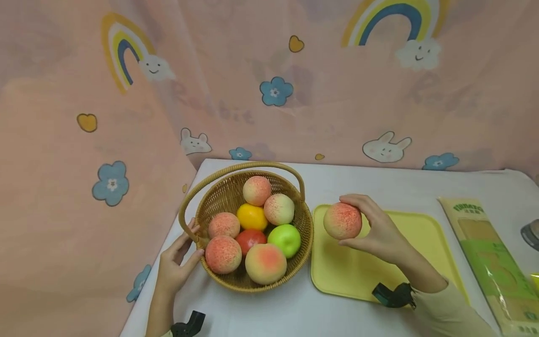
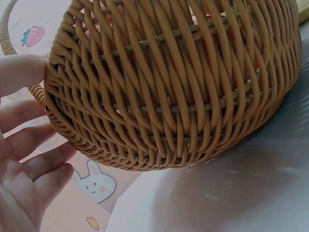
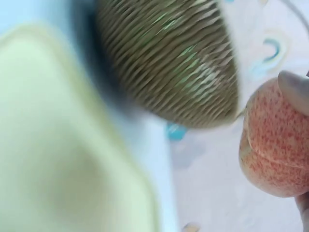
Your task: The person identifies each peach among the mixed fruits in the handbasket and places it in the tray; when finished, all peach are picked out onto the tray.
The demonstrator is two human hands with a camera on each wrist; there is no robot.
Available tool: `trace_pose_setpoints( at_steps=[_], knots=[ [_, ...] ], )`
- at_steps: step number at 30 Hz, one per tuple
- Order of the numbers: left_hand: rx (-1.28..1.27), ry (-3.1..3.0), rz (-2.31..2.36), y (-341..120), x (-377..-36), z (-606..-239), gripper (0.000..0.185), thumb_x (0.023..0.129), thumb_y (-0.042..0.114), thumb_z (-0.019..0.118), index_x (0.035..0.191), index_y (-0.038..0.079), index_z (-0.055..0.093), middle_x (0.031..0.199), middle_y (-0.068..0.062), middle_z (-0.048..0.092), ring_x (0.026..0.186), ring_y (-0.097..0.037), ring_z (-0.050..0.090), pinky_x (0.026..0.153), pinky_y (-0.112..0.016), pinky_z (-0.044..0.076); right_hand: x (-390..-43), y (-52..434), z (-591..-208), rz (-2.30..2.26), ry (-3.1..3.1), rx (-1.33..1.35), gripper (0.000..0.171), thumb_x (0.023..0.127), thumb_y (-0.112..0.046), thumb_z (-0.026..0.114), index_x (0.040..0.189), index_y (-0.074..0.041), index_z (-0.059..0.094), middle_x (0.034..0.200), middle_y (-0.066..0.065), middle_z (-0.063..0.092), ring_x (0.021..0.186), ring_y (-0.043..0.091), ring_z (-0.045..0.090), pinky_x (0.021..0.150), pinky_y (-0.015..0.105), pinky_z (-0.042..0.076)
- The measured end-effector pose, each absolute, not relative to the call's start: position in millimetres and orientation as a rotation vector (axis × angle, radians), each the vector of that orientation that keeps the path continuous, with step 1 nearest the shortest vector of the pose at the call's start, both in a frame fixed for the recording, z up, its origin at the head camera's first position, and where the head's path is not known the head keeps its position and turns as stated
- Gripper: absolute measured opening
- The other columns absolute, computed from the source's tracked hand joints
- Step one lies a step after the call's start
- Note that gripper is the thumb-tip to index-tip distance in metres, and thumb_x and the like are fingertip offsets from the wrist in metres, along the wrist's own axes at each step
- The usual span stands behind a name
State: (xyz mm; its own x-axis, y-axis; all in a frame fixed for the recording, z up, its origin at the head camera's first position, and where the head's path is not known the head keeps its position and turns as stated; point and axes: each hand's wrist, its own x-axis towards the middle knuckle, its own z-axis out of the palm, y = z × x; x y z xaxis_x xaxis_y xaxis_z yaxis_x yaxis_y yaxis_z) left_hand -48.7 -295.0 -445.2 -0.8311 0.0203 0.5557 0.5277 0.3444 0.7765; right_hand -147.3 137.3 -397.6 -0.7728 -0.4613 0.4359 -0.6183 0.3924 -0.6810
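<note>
A peach [image 1: 343, 221] with red speckles is pinched between the thumb and fingers of my right hand [image 1: 381, 234], above the yellow tray. The same peach [image 3: 277, 140] fills the right edge of the right wrist view, where only parts of the fingers show. My left hand [image 1: 174, 262] rests against the left side of a wicker basket [image 1: 309, 243], by the foot of its handle. In the left wrist view, the fingers lie spread and extended along the basket's edge [image 2: 55, 92]. Several peaches, a yellow fruit [image 1: 251, 217], a red fruit [image 1: 251, 240] and a green apple [image 1: 284, 240] lie inside.
Right of the basket, the yellow tray [image 1: 349, 276] lies on the white-covered table [image 1: 379, 185]. A green and beige packet [image 1: 488, 257] is farther right, near a dark round object [image 1: 531, 234] at the frame edge. A patterned pink cloth [image 1: 236, 61] hangs behind.
</note>
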Motion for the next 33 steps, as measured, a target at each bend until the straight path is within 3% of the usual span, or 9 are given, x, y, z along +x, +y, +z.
trace_pose_setpoints(
  at_steps=[4, 6, 9, 11, 13, 25, 33],
  knots=[
    [-0.483, -2.153, -1.485, -296.1, -47.2, -444.4, 0.052, 0.074, -0.024, 0.06, 0.125, -0.017, 0.05, 0.14, -0.035, 0.038, 0.135, -0.016, 0.041, 0.107, -0.019, 0.038, -160.1, 142.5, -422.3, 1.206, -2.547, 0.907, 0.083, 0.055, -0.003, 0.09, 0.127, -0.001, 0.051, 0.127, 0.012, 0.051, 0.115, 0.017, 0.049, 0.094, -0.002, 0.031],
    [-0.481, -2.156, -1.479, -296.5, -46.5, -444.1, 0.052, 0.074, -0.024, 0.06, 0.125, -0.017, 0.05, 0.14, -0.035, 0.038, 0.135, -0.016, 0.042, 0.107, -0.019, 0.038, -167.8, 143.1, -433.8, 1.166, -2.594, 0.894, 0.082, 0.056, -0.004, 0.09, 0.127, 0.0, 0.05, 0.127, 0.012, 0.051, 0.114, 0.024, 0.051, 0.095, 0.003, 0.037],
    [-0.487, -2.155, -1.48, -297.2, -45.7, -444.1, 0.052, 0.074, -0.024, 0.059, 0.125, -0.017, 0.05, 0.14, -0.036, 0.037, 0.135, -0.015, 0.042, 0.107, -0.019, 0.038, -179.9, 143.0, -448.1, 1.135, -2.627, 0.891, 0.082, 0.056, -0.006, 0.09, 0.127, 0.001, 0.05, 0.126, 0.015, 0.051, 0.113, 0.03, 0.052, 0.096, 0.026, 0.049],
    [-0.484, -2.158, -1.48, -297.3, -45.5, -444.2, 0.052, 0.074, -0.024, 0.059, 0.125, -0.017, 0.05, 0.14, -0.036, 0.037, 0.135, -0.016, 0.042, 0.107, -0.019, 0.038, -186.8, 143.2, -454.6, 1.12, -2.639, 0.889, 0.082, 0.055, -0.007, 0.091, 0.126, 0.003, 0.05, 0.125, 0.017, 0.051, 0.113, 0.032, 0.052, 0.094, 0.044, 0.05],
    [-0.486, -2.157, -1.479, -297.2, -45.6, -444.2, 0.052, 0.074, -0.023, 0.059, 0.125, -0.016, 0.05, 0.14, -0.036, 0.037, 0.135, -0.016, 0.042, 0.107, -0.019, 0.038, -192.8, 143.5, -459.7, 1.137, -2.652, 0.884, 0.083, 0.054, -0.007, 0.091, 0.125, 0.003, 0.05, 0.125, 0.019, 0.051, 0.113, 0.034, 0.052, 0.093, 0.053, 0.049],
    [-0.469, -2.169, -1.477, -294.3, -46.9, -443.5, 0.052, 0.074, -0.023, 0.06, 0.125, -0.017, 0.05, 0.14, -0.035, 0.038, 0.135, -0.015, 0.042, 0.106, -0.019, 0.039, -205.3, 146.8, -472.7, 1.229, -2.72, 0.864, 0.086, 0.058, -0.007, 0.089, 0.131, 0.001, 0.045, 0.134, 0.02, 0.047, 0.123, 0.039, 0.045, 0.102, 0.059, 0.04],
    [-0.449, -2.184, -1.494, -293.5, -47.6, -443.3, 0.051, 0.075, -0.023, 0.06, 0.125, -0.017, 0.05, 0.141, -0.035, 0.037, 0.136, -0.014, 0.041, 0.106, -0.018, 0.038, -203.7, 150.4, -475.8, 1.41, -2.767, 0.831, 0.088, 0.066, -0.012, 0.085, 0.14, -0.003, 0.038, 0.14, 0.019, 0.043, 0.129, 0.039, 0.041, 0.104, 0.059, 0.038]
  ],
)
